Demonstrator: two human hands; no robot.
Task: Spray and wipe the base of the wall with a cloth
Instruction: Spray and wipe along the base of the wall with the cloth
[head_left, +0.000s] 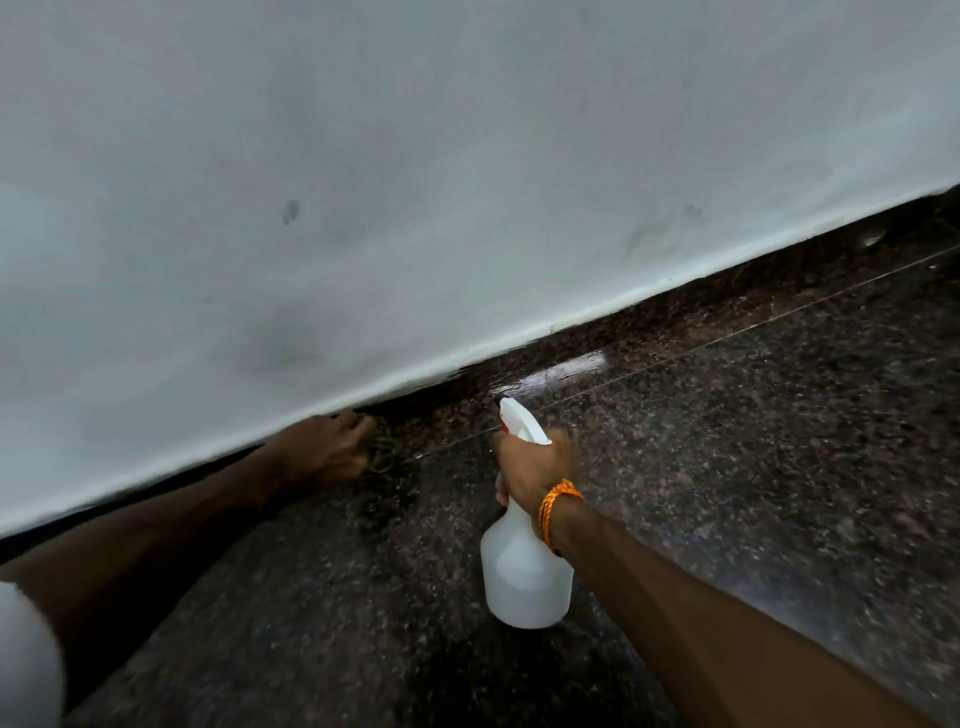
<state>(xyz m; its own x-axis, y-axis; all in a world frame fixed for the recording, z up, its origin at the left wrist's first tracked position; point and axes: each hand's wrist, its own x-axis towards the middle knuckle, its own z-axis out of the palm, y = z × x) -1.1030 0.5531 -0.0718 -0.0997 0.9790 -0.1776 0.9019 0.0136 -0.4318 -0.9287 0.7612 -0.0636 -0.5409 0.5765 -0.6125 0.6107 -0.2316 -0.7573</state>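
Note:
A pale grey wall (415, 182) fills the upper frame. Along its foot runs a dark speckled granite skirting (649, 322), slanting from lower left to upper right. My left hand (322, 452) presses a dark crumpled cloth (383, 449) against the skirting just under the wall's edge; most of the cloth is hidden by the fingers. My right hand (535, 467), with an orange thread band on the wrist, grips the neck of a white spray bottle (524, 571). Its nozzle points toward the skirting, a short way right of the cloth.
Dark speckled granite floor (727, 467) covers the lower right, with a thin joint line parallel to the wall. A wet glossy patch (566, 371) shines on the skirting ahead of the nozzle. Faint smudges mark the wall. A pale blurred shape (26, 665) sits at the bottom left.

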